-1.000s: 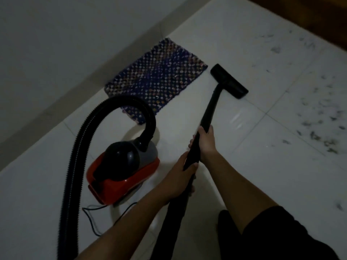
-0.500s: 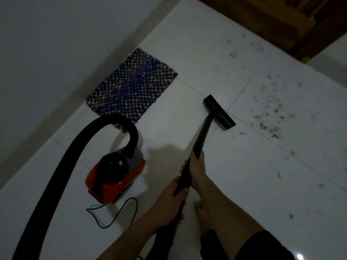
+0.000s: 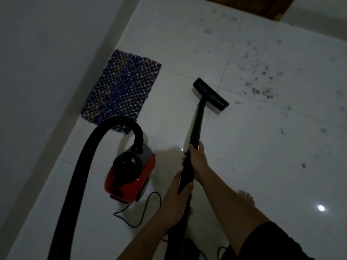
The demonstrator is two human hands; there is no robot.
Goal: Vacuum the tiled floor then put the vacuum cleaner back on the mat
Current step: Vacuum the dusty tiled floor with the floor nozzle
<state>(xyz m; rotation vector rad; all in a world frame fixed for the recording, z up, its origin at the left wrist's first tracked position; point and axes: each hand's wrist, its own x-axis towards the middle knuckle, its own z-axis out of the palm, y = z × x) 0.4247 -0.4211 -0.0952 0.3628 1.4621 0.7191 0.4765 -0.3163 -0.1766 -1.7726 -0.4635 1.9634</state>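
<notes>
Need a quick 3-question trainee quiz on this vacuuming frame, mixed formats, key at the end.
1. True or false: the vacuum cleaner is standing on the mat.
2. Which hand grips the wand nearer the floor nozzle? A) left hand B) right hand C) neither hand is on it
3. Fill in: most of the scattered debris lies to the ____ of the nozzle in the head view.

Key
1. False: it sits on bare tile, just on the near side of the mat.
2. B: the right hand is higher up the wand, the left hand behind it.
3. Right, on tiles the nozzle has not yet reached.
</notes>
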